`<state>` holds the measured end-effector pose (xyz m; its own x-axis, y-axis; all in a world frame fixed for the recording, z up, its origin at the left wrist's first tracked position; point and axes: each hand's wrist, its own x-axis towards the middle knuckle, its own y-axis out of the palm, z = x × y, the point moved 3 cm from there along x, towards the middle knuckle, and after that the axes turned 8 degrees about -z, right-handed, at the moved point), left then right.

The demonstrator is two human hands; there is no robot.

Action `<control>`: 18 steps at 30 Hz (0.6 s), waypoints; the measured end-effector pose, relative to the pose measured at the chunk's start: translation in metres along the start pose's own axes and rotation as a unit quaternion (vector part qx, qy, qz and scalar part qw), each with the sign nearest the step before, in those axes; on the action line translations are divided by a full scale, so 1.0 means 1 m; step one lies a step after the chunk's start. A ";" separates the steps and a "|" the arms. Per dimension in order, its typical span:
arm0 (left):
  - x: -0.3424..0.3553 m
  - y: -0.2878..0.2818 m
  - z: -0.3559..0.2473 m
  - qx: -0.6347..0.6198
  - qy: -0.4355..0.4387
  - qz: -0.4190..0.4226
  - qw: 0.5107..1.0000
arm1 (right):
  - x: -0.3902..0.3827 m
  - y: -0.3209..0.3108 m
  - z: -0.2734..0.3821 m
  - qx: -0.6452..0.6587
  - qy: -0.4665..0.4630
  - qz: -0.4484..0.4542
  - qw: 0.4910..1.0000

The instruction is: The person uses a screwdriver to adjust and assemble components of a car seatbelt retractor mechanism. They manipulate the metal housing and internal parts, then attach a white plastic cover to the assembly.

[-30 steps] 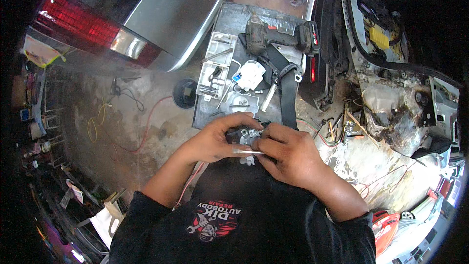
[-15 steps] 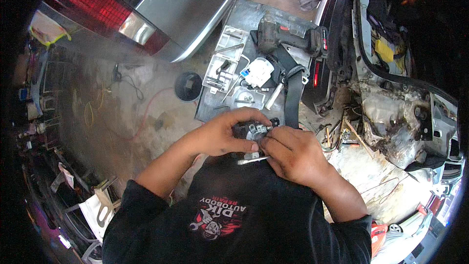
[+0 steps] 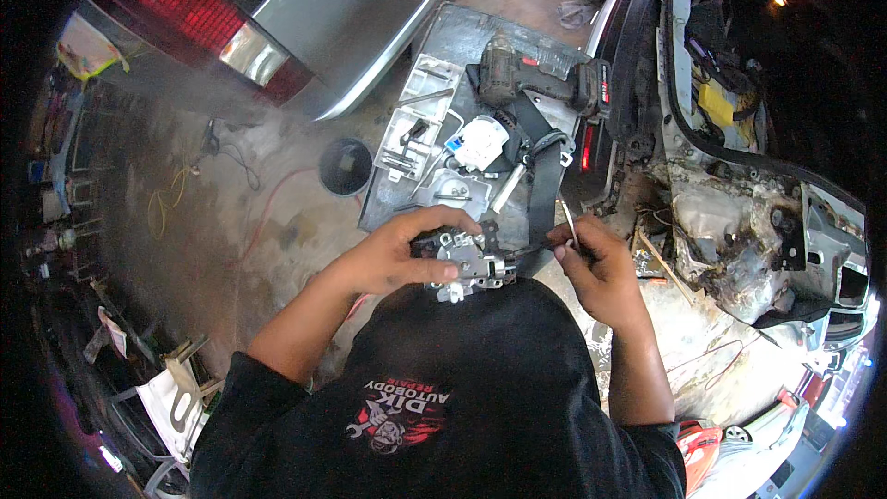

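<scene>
My left hand (image 3: 413,247) is curled round a silver metal mechanism (image 3: 471,263) with brackets and small rounded parts, held close above my lap. Its thumb lies on the near side and its fingers go over the far side. To the right of the mechanism, my right hand (image 3: 599,263) pinches a slim, light-coloured metal rod (image 3: 567,222) that points up and away; its exact kind does not show. A black webbing strap (image 3: 545,201) comes down from the bench between the two hands.
A grey metal bench (image 3: 393,194) stands ahead, bearing a black cordless drill (image 3: 527,79), a white parts tray (image 3: 418,120) and a white round housing (image 3: 479,142). A black bucket (image 3: 344,166) is on the floor left. Car bodies (image 3: 356,28) flank the bench.
My right hand has moved right, away from the mechanism, with the metal rod now upright in its fingers. The mechanism, still in my left hand, is more fully in sight.
</scene>
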<state>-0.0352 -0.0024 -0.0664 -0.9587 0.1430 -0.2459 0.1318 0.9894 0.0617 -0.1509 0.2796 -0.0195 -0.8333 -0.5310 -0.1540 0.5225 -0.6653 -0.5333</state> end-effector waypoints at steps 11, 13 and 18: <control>-0.014 0.000 0.006 0.012 -0.025 -0.008 1.000 | 0.004 0.017 -0.021 0.060 0.039 0.091 0.993; -0.016 -0.001 0.009 -0.020 -0.048 -0.024 0.998 | -0.005 0.030 -0.032 0.129 0.091 0.087 0.984; -0.017 0.002 0.011 -0.059 -0.009 -0.049 0.997 | -0.008 0.029 -0.023 0.106 0.180 0.149 0.966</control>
<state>-0.0160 -0.0024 -0.0731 -0.9607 0.0483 -0.2735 0.0072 0.9888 0.1494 -0.1331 0.2760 -0.0528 -0.6288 -0.5234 -0.5751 0.7425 -0.6237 -0.2442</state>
